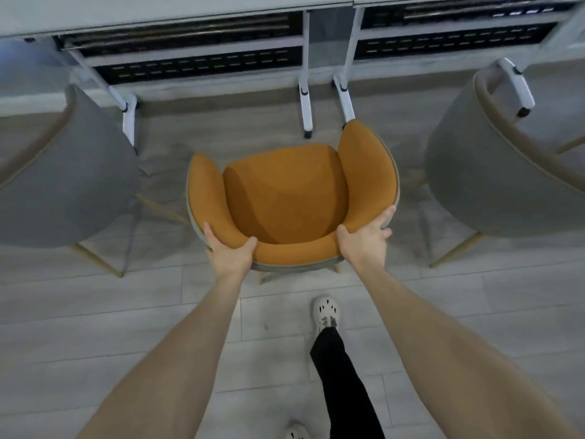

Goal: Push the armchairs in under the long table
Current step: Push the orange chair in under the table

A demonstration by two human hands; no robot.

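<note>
An orange armchair [285, 191] with a grey outer shell stands in the middle of the floor, its open front facing the long white table [177, 14] at the top. My left hand [229, 251] grips the left part of its curved backrest, thumb inside. My right hand [365, 239] grips the right part of the same backrest. The chair's right arm tip lies close to a white table leg [345, 96]. The seat is short of the table's edge.
A grey armchair [72, 172] stands at the left and another grey armchair [493, 166] at the right, both backs toward me. White table legs on castors [306, 103] stand ahead. My foot in a white shoe [326, 315] is on the pale plank floor.
</note>
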